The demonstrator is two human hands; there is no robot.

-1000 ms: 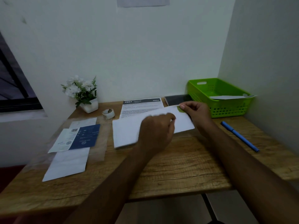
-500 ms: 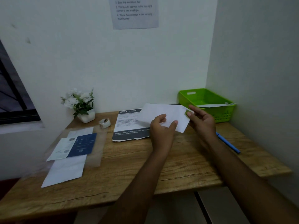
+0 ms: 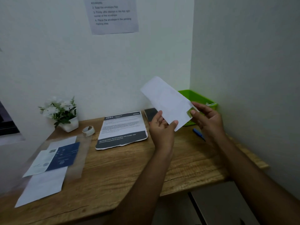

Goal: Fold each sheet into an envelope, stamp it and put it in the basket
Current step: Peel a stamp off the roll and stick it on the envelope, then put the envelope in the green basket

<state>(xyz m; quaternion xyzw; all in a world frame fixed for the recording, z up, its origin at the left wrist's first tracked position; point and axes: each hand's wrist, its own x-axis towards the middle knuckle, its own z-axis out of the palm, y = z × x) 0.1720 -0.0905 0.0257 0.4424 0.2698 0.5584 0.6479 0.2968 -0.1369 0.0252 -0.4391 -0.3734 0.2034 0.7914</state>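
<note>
A white folded envelope (image 3: 165, 99) is held up in the air, tilted, above the back right of the desk. My left hand (image 3: 161, 127) grips its lower edge with thumb and fingers. My right hand (image 3: 207, 118) pinches its right corner, the thumb next to a small green stamp (image 3: 190, 111). Behind the envelope sits the green basket (image 3: 196, 95) in the corner, mostly hidden, with something white inside at its right rim.
A printed sheet (image 3: 121, 129) lies on the wooden desk (image 3: 123, 169). A blue pen (image 3: 198, 133), tape roll (image 3: 88, 131), flower pot (image 3: 62, 113), a dark object (image 3: 150, 113), and papers with a blue booklet (image 3: 63, 155) on the left. An instruction sheet (image 3: 113, 13) hangs on the wall.
Both hands lifted the envelope off the desk and raised it toward the basket, tilting it; the printed sheet underneath came into view. The view tilted upward.
</note>
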